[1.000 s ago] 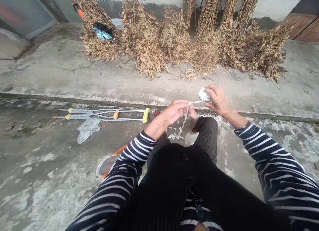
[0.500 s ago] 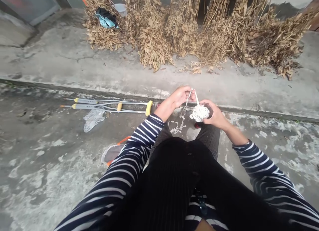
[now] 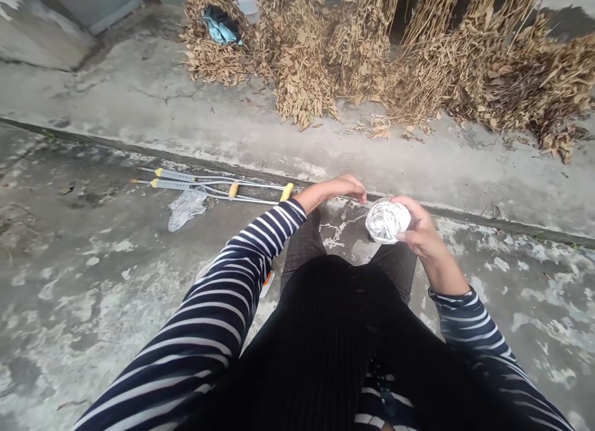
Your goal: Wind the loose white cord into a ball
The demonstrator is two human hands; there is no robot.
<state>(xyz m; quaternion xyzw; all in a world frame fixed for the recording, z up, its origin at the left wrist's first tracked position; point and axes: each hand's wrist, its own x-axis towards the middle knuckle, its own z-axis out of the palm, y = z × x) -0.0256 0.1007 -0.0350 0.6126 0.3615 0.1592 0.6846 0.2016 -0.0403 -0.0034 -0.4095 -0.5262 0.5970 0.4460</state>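
My right hand (image 3: pixel 421 229) grips a ball of white cord (image 3: pixel 387 221) from its right side, thumb below and fingers above. Just left of the ball, my left hand (image 3: pixel 346 188) is closed, its fingers bent together and pointing down. Whether cord lies between those fingertips I cannot make out. A blurred strand runs from the ball's left side down to a loose tangle of white cord (image 3: pixel 333 235) on the ground between my feet. Both hands are above my knees, over the concrete.
Crutches with yellow pads (image 3: pixel 233 190) lie on the ground at the left, beside a clear plastic bag (image 3: pixel 186 209). A low concrete step (image 3: pixel 260 130) runs across in front. Dried leafy stalks (image 3: pixel 307 65) line the wall, with a blue and black cloth (image 3: pixel 223 26) on them.
The ball has turned in my right hand and shows a different face. My left hand has lowered and its fingers now point down; the raised loop of cord at its fingertips is gone. The view has shifted.
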